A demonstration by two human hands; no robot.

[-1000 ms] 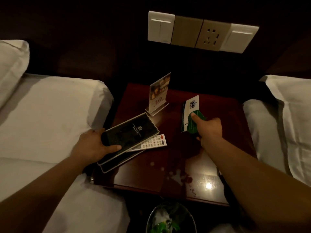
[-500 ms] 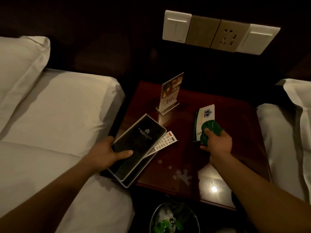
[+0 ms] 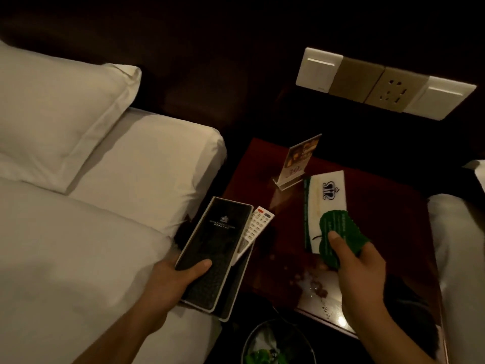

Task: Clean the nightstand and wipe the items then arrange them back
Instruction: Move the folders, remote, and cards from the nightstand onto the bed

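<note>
Between left fingers (image 3: 199, 266), black folders (image 3: 217, 232), remote (image 3: 258, 224)

A single head-worn camera looks forward and steeply down from over the near edge of the nightstand (image 3: 393, 219), facing the dark wall behind it. Its wide lens sits close. One bed (image 3: 105, 206) spreads left of the nightstand, another bed's edge (image 3: 459, 245) lies to its right, a switch panel (image 3: 385, 85) slopes above it, and a bin (image 3: 278, 342) is below it.

folder (image 3: 217, 240) blk | remote (image 3: 258, 225) wht | nightstand (image 3: 372, 206) red-brn | card (image 3: 338, 232) grn | bedsheet (image 3: 78, 232) wht
</note>
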